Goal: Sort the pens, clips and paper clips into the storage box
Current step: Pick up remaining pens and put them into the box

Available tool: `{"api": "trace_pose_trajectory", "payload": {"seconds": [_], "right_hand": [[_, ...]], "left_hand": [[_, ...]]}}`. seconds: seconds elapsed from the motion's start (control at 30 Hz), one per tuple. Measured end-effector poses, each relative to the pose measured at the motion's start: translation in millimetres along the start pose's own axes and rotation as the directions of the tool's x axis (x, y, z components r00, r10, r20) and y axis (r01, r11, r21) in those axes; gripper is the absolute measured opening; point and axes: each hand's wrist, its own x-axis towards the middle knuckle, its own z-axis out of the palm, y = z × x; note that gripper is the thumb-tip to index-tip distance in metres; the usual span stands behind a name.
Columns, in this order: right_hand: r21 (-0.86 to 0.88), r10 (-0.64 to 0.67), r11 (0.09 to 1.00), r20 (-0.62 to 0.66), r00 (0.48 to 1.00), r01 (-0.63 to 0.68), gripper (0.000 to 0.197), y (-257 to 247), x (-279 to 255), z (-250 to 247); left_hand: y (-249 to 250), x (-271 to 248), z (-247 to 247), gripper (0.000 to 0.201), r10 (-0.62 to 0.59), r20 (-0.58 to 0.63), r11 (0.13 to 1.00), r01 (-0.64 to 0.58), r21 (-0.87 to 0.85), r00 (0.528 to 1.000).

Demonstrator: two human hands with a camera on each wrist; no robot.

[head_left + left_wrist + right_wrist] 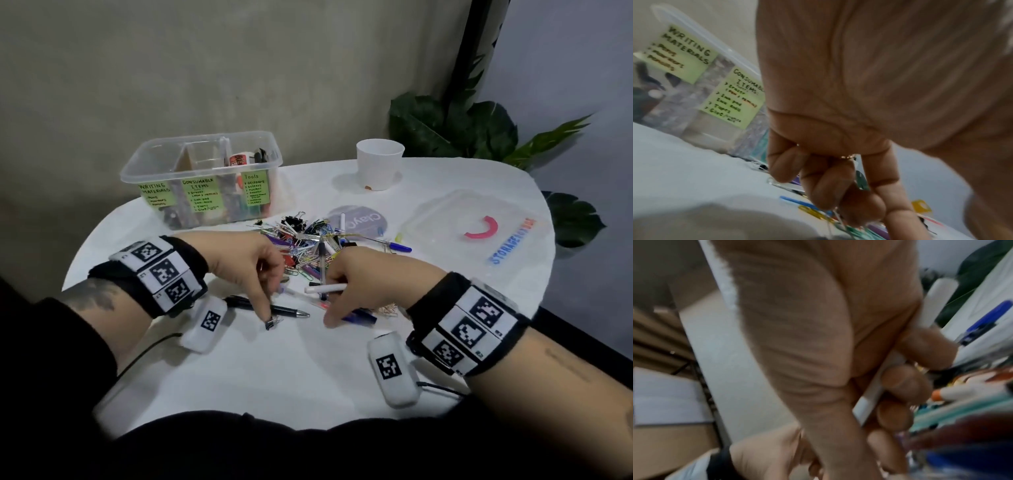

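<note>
From the head view, the white bench point(239, 377) lies bare on its near half up to the rounded near edge, while the mixed pile of pens and clips point(308, 240) sits mid-bench and the storage box point(202, 178) stands at the far left, close to the wall. The left hand point(246, 263) has its fingers curled down, pinching a small binder clip point(272, 322) just near a black pen point(267, 308). The right hand point(363, 277) holds a white pen point(325, 288), fingers bent around it. In the left wrist view the curled fingers point(818, 186) seem to trap wire paper clips, though blur hides the detail. In the right wrist view the fingers point(906, 382) wrap the white pen; the rest is smeared.
</note>
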Motion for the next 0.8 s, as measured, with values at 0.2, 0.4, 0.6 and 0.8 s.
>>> {"api": "trace_pose_trajectory", "payload": {"seconds": [0.2, 0.4, 0.6, 0.8], "right_hand": [[-0.161, 0.073, 0.985, 0.014, 0.997, -0.069, 0.025, -9, 9, 1], [-0.009, 0.177, 0.984, -0.053, 0.983, -0.178, 0.023, 1, 6, -1], [0.353, 0.176, 0.931, -0.219, 0.960, -0.091, 0.019, 23, 1, -7], [0.806, 0.336, 0.550, -0.452, 0.826, 0.218, 0.020, 40, -13, -11]], "left_hand": [[16, -3, 6, 0.038, -0.046, -0.044, 0.992, 0.051, 0.112, 0.998], [15, 0, 15, 0.033, -0.050, -0.087, 0.989, 0.061, 0.133, 0.995], [22, 5, 19, 0.013, -0.039, -0.169, 0.947, 0.090, 0.309, 0.985], [25, 12, 14, 0.015, 0.056, -0.316, 0.931, 0.065, 0.360, 0.947]]}}
